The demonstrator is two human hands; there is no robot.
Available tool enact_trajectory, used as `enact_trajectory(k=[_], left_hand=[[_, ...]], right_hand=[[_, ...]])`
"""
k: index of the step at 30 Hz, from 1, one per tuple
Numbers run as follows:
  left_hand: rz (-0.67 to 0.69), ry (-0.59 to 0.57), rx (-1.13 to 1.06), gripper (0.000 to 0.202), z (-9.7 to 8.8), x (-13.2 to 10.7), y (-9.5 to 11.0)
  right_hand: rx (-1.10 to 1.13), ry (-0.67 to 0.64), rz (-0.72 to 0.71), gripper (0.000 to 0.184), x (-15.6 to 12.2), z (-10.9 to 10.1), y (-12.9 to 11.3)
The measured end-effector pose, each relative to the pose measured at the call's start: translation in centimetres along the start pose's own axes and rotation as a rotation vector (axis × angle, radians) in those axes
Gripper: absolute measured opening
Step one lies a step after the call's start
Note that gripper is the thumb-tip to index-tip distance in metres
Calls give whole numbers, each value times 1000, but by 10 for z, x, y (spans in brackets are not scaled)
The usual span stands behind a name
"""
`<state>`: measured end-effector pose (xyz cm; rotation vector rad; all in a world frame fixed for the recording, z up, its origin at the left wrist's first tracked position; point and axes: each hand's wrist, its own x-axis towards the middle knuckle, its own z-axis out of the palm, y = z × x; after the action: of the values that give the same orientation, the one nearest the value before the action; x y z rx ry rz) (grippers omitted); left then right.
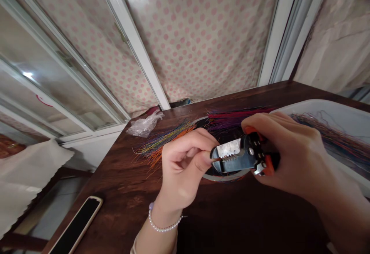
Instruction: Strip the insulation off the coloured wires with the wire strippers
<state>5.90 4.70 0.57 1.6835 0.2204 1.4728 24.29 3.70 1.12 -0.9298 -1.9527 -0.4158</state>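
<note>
My right hand (291,153) is closed round the orange handles of a wire stripper (235,155), whose toothed metal jaws point left. With thumb and forefinger pinched, my left hand (187,165) holds a thin brownish wire (215,160) right at the tip of those jaws. Most of the wire is hidden by the fingers and the tool. Below and behind the tool lies a round dark dish with a pale rim (215,177). Bundles of yellow, blue and orange wires (162,142) fan out to its left, and red and purple wires (231,117) lie behind it.
On the right of the dark wooden table (124,192) stands a white tub (318,107) holding many tangled wires (338,134). A crumpled clear plastic bag (144,125) lies at the back left. A phone (76,227) rests near the left edge. Curtained glass panels rise behind the table.
</note>
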Motion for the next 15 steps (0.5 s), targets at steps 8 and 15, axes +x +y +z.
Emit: enact_trajectory(k=[8,15], left_hand=[[-12,-4,-39,14,1,0,0],[-50,12,-34,14,1,1,2]], right_hand=[[-2,13,36,25,0,-1,-1],[230,6,221,19,-5,0,6]])
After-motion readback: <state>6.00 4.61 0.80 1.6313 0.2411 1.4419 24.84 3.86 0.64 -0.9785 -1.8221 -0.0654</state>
